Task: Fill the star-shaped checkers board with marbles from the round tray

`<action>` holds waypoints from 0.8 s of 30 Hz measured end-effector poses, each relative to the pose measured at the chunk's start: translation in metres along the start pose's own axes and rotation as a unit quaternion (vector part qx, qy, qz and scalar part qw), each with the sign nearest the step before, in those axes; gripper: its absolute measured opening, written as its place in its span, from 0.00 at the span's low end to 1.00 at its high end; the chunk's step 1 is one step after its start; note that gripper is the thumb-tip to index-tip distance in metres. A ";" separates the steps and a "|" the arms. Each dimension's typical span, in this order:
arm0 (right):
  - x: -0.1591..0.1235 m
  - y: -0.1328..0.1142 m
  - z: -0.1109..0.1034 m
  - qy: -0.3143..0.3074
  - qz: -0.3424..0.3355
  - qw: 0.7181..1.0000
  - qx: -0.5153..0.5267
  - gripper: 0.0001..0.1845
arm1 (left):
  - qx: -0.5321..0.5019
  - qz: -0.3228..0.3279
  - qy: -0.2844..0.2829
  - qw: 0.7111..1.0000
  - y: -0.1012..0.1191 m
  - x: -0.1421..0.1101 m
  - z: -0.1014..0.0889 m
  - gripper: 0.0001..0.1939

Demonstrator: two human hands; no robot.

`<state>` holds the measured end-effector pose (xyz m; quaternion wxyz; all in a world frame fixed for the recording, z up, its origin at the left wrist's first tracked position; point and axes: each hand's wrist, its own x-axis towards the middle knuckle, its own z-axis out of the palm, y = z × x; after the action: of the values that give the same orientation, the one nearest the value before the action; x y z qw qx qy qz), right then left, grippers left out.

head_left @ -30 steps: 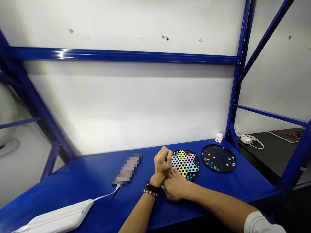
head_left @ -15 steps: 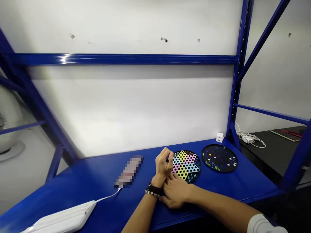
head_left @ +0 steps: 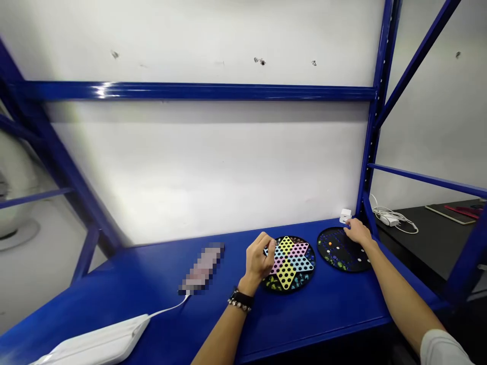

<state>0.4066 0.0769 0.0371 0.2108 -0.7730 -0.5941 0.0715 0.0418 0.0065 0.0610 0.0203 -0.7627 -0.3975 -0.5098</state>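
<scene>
My left hand (head_left: 259,258) hangs curled at the left edge of a round Chinese checkers board (head_left: 288,263), which has a star of yellow, pink and blue. Its fingertips are pinched together, and anything between them is hidden. My right hand (head_left: 357,232) rests at the top rim of a second round black board (head_left: 340,252), which holds small coloured marbles. Nothing shows in that hand, and a white plug charger (head_left: 345,216) stands just beyond its fingers.
A pixelated flat object (head_left: 201,270) lies on the blue shelf (head_left: 323,314), left of the boards. Its white cable runs to a white flat device (head_left: 99,344) at the front left. Blue uprights (head_left: 367,167) rise at the right, beside a dark table (head_left: 426,243).
My right hand has moved from the front of the star board, up and right, to the far rim of the black board. My left hand stays at the star board.
</scene>
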 end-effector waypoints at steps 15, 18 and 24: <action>-0.005 0.006 0.013 -0.015 0.008 0.996 -0.090 0.16 | 0.000 -0.002 -0.003 1.000 0.003 0.001 0.001 0.15; -0.007 0.003 0.012 -0.024 0.015 0.996 -0.082 0.16 | 0.001 -0.007 -0.005 1.000 0.004 0.001 0.001 0.15; -0.003 0.006 0.010 -0.052 0.043 0.995 -0.069 0.14 | -0.006 -0.005 -0.011 1.000 0.001 0.000 0.001 0.15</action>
<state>0.4074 0.0753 0.0250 0.1225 -0.8058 -0.5738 0.0797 0.0436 0.0059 0.0607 0.0090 -0.7662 -0.3986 -0.5039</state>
